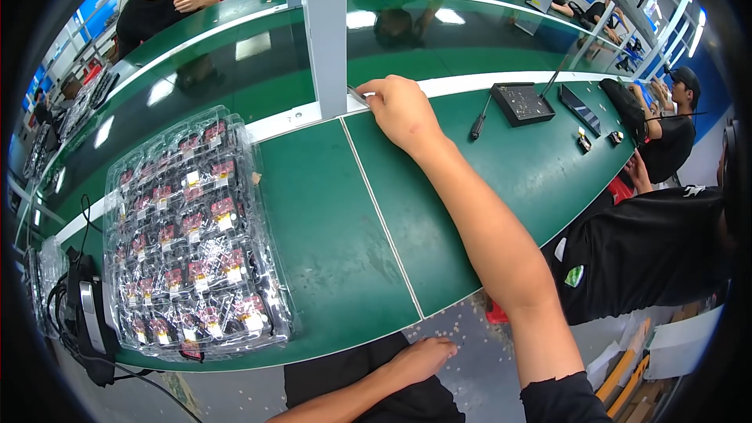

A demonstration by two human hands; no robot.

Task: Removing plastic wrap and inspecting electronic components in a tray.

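My right hand (pixel 401 113) reaches across the green worktable (pixel 329 243) to its far edge, beside the base of a grey metal post (pixel 327 47). Its fingers are closed by the post, around a thin greyish edge too hidden to name. Low over my lap, my left hand (pixel 427 359) rests off the table with fingers loosely stretched and nothing seen in it. To the left on the table stands a stack of clear plastic blister trays (pixel 192 247), its pockets filled with small black parts bearing red and white-yellow patches.
Right of my forearm lie a screwdriver (pixel 478 127), a black box of small screws (pixel 521 103), a dark flat device (pixel 580 110) and two small parts. A black device with cables (pixel 92 317) stands at far left. People sit right and across the green belt (pixel 258 51).
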